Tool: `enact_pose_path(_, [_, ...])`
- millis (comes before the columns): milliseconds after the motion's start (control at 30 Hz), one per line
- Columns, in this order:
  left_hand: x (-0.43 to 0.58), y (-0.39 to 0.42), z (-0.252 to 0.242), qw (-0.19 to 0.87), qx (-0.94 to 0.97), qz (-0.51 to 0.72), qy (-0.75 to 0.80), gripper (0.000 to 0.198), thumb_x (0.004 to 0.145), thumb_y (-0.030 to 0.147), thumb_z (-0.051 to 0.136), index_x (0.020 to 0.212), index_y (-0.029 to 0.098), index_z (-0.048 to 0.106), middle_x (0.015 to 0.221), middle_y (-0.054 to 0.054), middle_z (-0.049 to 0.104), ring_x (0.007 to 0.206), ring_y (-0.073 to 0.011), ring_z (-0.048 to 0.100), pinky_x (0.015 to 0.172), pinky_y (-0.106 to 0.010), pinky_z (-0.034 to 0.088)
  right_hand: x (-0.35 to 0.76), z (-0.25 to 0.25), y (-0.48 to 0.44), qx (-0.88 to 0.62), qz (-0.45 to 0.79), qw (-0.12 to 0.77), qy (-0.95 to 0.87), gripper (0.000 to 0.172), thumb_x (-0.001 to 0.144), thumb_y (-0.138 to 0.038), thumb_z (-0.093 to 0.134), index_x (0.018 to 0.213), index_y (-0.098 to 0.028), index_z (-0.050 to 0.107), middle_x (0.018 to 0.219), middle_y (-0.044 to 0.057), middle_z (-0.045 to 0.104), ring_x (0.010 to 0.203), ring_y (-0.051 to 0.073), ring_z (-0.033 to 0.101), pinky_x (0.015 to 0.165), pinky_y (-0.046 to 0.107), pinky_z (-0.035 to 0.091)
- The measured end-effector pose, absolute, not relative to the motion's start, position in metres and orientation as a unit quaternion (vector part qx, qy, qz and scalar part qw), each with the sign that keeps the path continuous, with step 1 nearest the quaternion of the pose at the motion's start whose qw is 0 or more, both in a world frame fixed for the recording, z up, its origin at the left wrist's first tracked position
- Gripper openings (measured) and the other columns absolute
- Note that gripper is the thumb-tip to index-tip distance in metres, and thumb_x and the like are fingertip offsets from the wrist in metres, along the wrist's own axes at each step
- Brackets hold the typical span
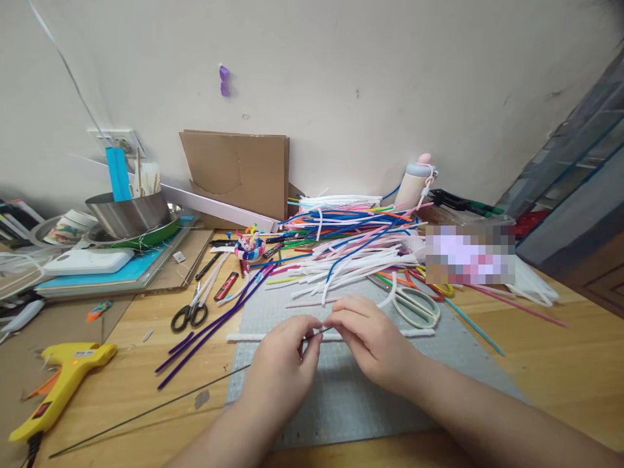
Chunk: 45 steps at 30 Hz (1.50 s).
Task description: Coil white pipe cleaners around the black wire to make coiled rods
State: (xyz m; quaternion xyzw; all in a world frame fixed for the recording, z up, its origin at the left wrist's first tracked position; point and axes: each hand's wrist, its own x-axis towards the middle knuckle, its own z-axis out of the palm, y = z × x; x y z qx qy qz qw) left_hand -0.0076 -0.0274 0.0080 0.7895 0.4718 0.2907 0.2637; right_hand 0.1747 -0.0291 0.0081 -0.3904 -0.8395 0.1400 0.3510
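My left hand [287, 357] is closed on a thin dark rod [151, 408], which runs from its fingertips down to the lower left. Beside it, my right hand [368, 335] pinches at the rod's upper end, its fingertips touching or almost touching those of the left. A white pipe cleaner [241, 337] lies across the grey cutting mat [361, 409], passing behind both hands. Its middle is partly hidden by the fingers.
Many coloured pipe cleaners [361, 260] are heaped beyond the hands. Black scissors [189, 316] and purple pipe cleaners [209, 331] lie left. A yellow glue gun [65, 377] is far left; light-green-handled scissors [416, 307] lie right. Cardboard [238, 172] leans on the wall.
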Motion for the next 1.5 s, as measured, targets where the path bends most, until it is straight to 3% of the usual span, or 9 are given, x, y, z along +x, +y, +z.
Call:
enact_pose_path(233, [-0.0075,-0.0266,0.0082,0.259,0.793,0.28,0.476,0.015,0.086,0.023,0.046,0.092,0.021,0.059,0.084,-0.003,0.066,0.076,-0.018,0.059,0.068,-0.029,0.043,0.172,0.0063,-0.0306,-0.389,0.184,0.357,-0.829,0.018,0.091,-0.011,0.039,0.097,-0.017,0.055,0.092,0.007,0.056,0.088,0.018,0.051,0.076,0.032,0.043])
enact_pose_path(533, [-0.0073,-0.0289,0.007,0.253,0.795,0.278,0.476,0.017,0.086,0.02,0.047,0.099,0.022,0.057,0.087,-0.002,0.067,0.078,-0.0175,0.061,0.068,-0.028,0.045,0.1745,0.0048,-0.0294,-0.398,0.095,0.324,-0.853,0.022,0.085,-0.005,0.042,0.096,-0.017,0.057,0.099,0.008,0.057,0.093,0.02,0.051,0.08,0.035,0.041])
enact_pose_path(767, [-0.0071,-0.0272,0.008,0.245,0.802,0.273,0.471,0.015,0.086,0.019,0.046,0.088,0.022,0.06,0.081,-0.001,0.066,0.073,-0.0161,0.06,0.065,-0.026,0.044,0.1758,0.0069,-0.0284,-0.407,0.095,0.293,-0.86,0.021,0.084,-0.006,0.042,0.095,-0.015,0.057,0.093,0.008,0.057,0.09,0.02,0.05,0.078,0.035,0.04])
enact_pose_path(1000, [-0.0078,-0.0254,0.0071,0.247,0.797,0.282,0.473,0.015,0.086,0.02,0.047,0.092,0.022,0.061,0.089,-0.002,0.068,0.081,-0.0168,0.062,0.071,-0.027,0.046,0.1808,0.0097,-0.0257,-0.405,0.109,0.277,-0.864,0.023,0.085,-0.005,0.04,0.095,-0.016,0.057,0.09,0.007,0.058,0.087,0.019,0.05,0.076,0.033,0.039])
enact_pose_path(1333, [-0.0075,-0.0278,0.008,0.251,0.798,0.265,0.479,0.014,0.086,0.019,0.046,0.089,0.023,0.06,0.082,0.0,0.066,0.075,-0.0164,0.06,0.065,-0.026,0.044,0.1785,0.0105,-0.0259,-0.402,0.087,0.24,-0.879,0.016,0.088,-0.011,0.041,0.086,-0.016,0.057,0.079,0.004,0.056,0.078,0.017,0.048,0.07,0.03,0.035])
enact_pose_path(1500, [-0.0076,-0.0281,0.0078,0.229,0.814,0.25,0.471,0.014,0.086,0.022,0.048,0.094,0.024,0.059,0.09,0.0,0.066,0.079,-0.0167,0.059,0.067,-0.027,0.043,0.1765,0.0087,-0.0274,-0.407,0.096,0.238,-0.877,0.014,0.088,-0.012,0.042,0.083,-0.016,0.055,0.078,0.004,0.056,0.077,0.017,0.047,0.069,0.029,0.033])
